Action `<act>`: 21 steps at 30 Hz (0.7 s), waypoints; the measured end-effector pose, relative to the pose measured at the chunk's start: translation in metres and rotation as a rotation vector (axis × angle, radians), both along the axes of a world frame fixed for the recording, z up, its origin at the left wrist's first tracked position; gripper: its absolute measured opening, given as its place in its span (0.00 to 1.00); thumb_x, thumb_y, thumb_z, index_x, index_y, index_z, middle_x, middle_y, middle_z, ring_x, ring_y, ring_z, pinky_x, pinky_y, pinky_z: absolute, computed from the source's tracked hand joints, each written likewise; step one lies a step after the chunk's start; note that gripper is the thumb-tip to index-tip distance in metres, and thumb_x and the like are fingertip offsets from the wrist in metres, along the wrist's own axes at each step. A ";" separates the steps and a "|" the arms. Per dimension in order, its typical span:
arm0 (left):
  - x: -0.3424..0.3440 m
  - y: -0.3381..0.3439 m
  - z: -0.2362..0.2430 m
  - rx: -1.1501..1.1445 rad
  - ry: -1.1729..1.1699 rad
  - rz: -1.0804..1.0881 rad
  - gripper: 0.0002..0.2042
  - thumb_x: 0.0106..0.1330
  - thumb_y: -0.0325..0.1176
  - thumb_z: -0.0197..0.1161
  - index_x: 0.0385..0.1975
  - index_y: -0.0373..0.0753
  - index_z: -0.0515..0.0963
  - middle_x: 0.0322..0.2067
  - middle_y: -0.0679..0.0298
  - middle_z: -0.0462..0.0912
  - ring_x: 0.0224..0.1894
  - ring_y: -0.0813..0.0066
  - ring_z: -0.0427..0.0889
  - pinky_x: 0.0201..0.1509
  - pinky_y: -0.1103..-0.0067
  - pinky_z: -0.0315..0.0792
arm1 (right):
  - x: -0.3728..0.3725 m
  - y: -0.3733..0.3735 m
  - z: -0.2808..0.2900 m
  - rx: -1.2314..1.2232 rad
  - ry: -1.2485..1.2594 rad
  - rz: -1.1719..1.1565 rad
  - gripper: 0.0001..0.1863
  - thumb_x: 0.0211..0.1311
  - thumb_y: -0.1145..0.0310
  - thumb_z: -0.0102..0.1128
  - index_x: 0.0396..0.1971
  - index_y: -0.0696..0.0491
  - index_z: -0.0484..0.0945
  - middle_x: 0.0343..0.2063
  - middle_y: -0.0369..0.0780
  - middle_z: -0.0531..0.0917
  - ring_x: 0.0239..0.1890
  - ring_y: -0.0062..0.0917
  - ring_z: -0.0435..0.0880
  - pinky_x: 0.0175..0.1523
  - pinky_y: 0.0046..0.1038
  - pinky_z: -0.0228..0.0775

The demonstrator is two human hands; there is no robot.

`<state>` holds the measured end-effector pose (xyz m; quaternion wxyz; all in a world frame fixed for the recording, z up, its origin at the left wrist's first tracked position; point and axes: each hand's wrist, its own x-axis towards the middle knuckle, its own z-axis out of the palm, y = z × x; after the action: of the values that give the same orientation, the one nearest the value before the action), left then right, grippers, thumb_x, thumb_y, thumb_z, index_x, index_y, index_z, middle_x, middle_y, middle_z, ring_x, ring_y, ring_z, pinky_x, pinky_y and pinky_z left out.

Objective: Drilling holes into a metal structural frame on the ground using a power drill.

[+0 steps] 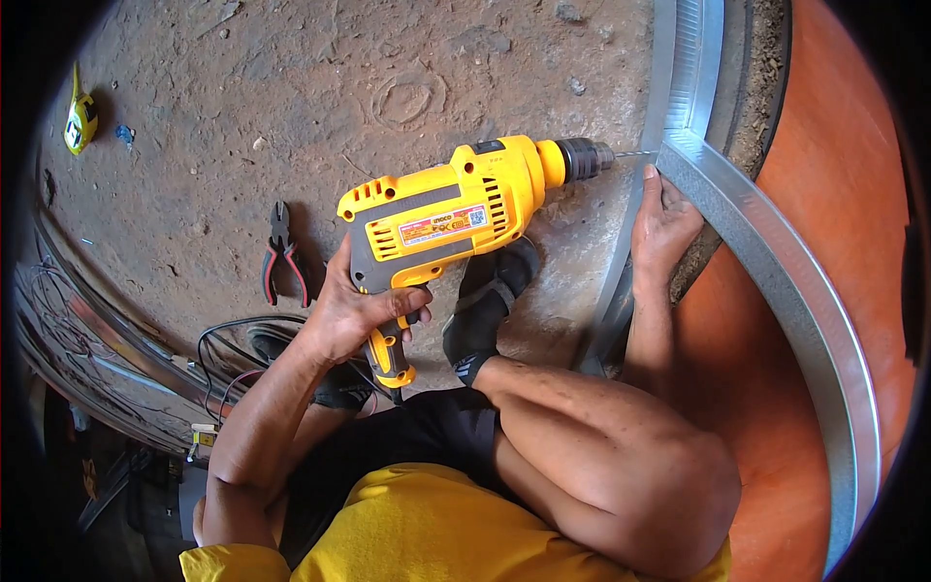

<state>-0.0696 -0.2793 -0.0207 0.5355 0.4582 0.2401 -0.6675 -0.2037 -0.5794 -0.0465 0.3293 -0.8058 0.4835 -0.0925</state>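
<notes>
My left hand (347, 312) is wrapped round the handle of a yellow and black power drill (436, 215), which lies level and points right. Its thin drill bit (635, 153) reaches the corner where two galvanized metal channels meet; whether the tip has gone in I cannot tell. My right hand (665, 231) grips the metal channel (766, 228) just below that corner. The thumb lies along the near edge, close to the bit, while the other fingers are partly hidden by the metal. A second metal channel (687, 63) runs away from the corner toward the top.
Red-handled pliers (279, 257) lie on the dirt-covered floor (291, 107), left of the drill. A yellow tape measure (81, 123) is farther left. Black cable (208, 339) loops by my shoe. An orange surface (834, 126) spreads under the channels at right.
</notes>
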 end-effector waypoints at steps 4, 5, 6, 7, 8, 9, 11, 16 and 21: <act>0.003 0.000 0.000 0.008 -0.034 -0.006 0.30 0.53 0.23 0.69 0.54 0.41 0.59 0.35 0.59 0.80 0.28 0.71 0.83 0.23 0.80 0.78 | 0.001 0.001 -0.001 -0.017 -0.031 0.005 0.12 0.62 0.73 0.57 0.33 0.70 0.79 0.28 0.43 0.84 0.31 0.20 0.80 0.41 0.24 0.70; 0.003 0.000 0.000 0.009 -0.034 -0.006 0.30 0.53 0.23 0.69 0.54 0.41 0.59 0.35 0.59 0.80 0.28 0.71 0.83 0.23 0.80 0.78 | 0.000 0.001 -0.001 -0.016 -0.031 0.006 0.12 0.62 0.73 0.57 0.33 0.70 0.79 0.28 0.43 0.84 0.31 0.20 0.80 0.41 0.24 0.70; 0.003 0.000 0.000 -0.004 -0.036 -0.005 0.30 0.53 0.23 0.69 0.54 0.41 0.60 0.34 0.59 0.80 0.28 0.71 0.83 0.24 0.79 0.78 | -0.001 0.001 -0.001 -0.004 -0.021 -0.010 0.12 0.62 0.73 0.57 0.33 0.70 0.79 0.28 0.43 0.84 0.31 0.20 0.80 0.41 0.24 0.70; 0.004 -0.001 -0.001 -0.019 -0.040 -0.003 0.30 0.53 0.23 0.69 0.54 0.41 0.60 0.34 0.59 0.80 0.28 0.71 0.83 0.24 0.79 0.78 | -0.001 0.000 -0.001 0.006 -0.013 -0.026 0.12 0.62 0.73 0.57 0.33 0.70 0.79 0.28 0.43 0.84 0.31 0.20 0.79 0.41 0.24 0.70; 0.003 -0.001 -0.001 -0.019 -0.042 -0.003 0.30 0.53 0.23 0.69 0.54 0.41 0.60 0.34 0.59 0.80 0.28 0.71 0.83 0.24 0.79 0.78 | -0.002 -0.001 -0.001 0.006 -0.015 -0.025 0.12 0.62 0.73 0.57 0.33 0.70 0.79 0.28 0.43 0.84 0.31 0.20 0.79 0.41 0.24 0.70; 0.003 0.000 -0.001 -0.017 -0.030 0.001 0.30 0.53 0.23 0.69 0.54 0.41 0.60 0.34 0.59 0.80 0.28 0.71 0.83 0.24 0.79 0.78 | -0.002 -0.002 -0.002 -0.010 0.010 -0.007 0.12 0.61 0.73 0.58 0.33 0.69 0.79 0.28 0.43 0.84 0.31 0.20 0.79 0.42 0.24 0.70; 0.002 0.000 -0.002 -0.019 -0.013 0.006 0.30 0.53 0.23 0.69 0.54 0.41 0.59 0.34 0.59 0.80 0.28 0.71 0.83 0.24 0.79 0.78 | -0.003 -0.002 -0.001 -0.029 0.039 0.012 0.12 0.61 0.73 0.58 0.33 0.69 0.79 0.28 0.43 0.84 0.31 0.21 0.79 0.42 0.24 0.70; 0.004 0.000 -0.001 -0.021 -0.007 -0.002 0.31 0.53 0.24 0.70 0.54 0.41 0.59 0.33 0.59 0.80 0.29 0.71 0.83 0.24 0.79 0.78 | -0.001 0.000 0.001 -0.034 0.068 0.003 0.12 0.61 0.73 0.58 0.33 0.69 0.79 0.28 0.44 0.84 0.31 0.21 0.80 0.42 0.24 0.70; 0.003 0.000 -0.002 -0.014 -0.012 -0.011 0.30 0.53 0.23 0.69 0.54 0.41 0.59 0.34 0.59 0.80 0.29 0.71 0.83 0.24 0.79 0.78 | 0.003 0.003 0.001 -0.003 0.006 -0.024 0.11 0.61 0.73 0.58 0.33 0.69 0.79 0.28 0.44 0.84 0.31 0.22 0.80 0.42 0.25 0.70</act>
<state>-0.0667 -0.2792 -0.0223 0.5364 0.4599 0.2297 -0.6693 -0.2010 -0.5769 -0.0457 0.3254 -0.8008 0.4938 -0.0946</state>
